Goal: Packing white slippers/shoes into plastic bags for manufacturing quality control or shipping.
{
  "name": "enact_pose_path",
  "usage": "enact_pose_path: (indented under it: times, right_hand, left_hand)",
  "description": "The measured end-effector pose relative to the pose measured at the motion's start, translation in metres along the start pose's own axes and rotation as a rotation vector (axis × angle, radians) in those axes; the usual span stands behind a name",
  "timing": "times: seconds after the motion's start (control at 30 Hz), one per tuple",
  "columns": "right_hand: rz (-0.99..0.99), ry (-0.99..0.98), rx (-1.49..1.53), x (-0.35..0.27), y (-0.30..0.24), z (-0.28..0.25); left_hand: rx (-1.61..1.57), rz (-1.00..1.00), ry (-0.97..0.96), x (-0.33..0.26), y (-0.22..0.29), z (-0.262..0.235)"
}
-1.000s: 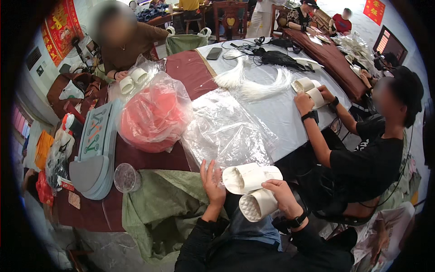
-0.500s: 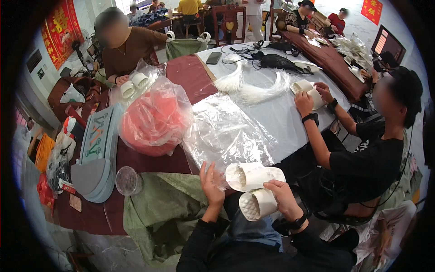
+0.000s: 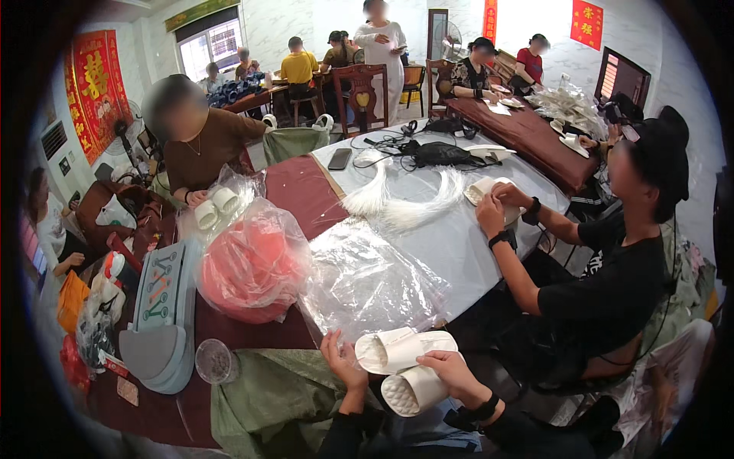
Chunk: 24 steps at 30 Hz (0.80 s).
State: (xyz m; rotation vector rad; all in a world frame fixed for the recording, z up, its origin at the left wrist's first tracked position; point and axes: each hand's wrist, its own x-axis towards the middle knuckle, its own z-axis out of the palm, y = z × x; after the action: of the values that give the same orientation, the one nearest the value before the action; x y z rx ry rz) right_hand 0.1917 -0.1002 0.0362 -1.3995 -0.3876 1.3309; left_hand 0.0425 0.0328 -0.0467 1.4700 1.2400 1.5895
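While right hand holds slippers, view raised, more wall visible

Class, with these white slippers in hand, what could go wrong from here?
The right hand grips both slippers near one side, so one might slip loose.

The clear plastic lies wrinkled close to the left hand; it could snag or slide.

The tub stands right beside the sack; a tug there might knock it.

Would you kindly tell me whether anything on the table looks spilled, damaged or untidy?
Nothing looks plainly spilled or damaged. The thin white strands look untidy, splayed in two bunches across the pale tabletop, beside a tangled black bundle.
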Motion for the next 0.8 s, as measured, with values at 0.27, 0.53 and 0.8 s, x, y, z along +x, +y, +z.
enact_pose_path:
  times: [0.27, 0.53, 0.8]
  right_hand:
    - [-0.147, 0.168, -0.078, 0.037, 0.02, -0.008]
    - [-0.059, -0.136, 0.76, 0.084, 0.016, -0.001]
    - [0.004, -0.488, 0.967, 0.08, 0.006, 0.014]
  left_hand:
    - [0.066, 0.079, -0.391, -0.016, 0.025, -0.015]
    - [-0.034, 0.049, -0.618, -0.017, 0.023, -0.01]
    - [0.023, 0.229, -0.69, -0.004, 0.038, -0.016]
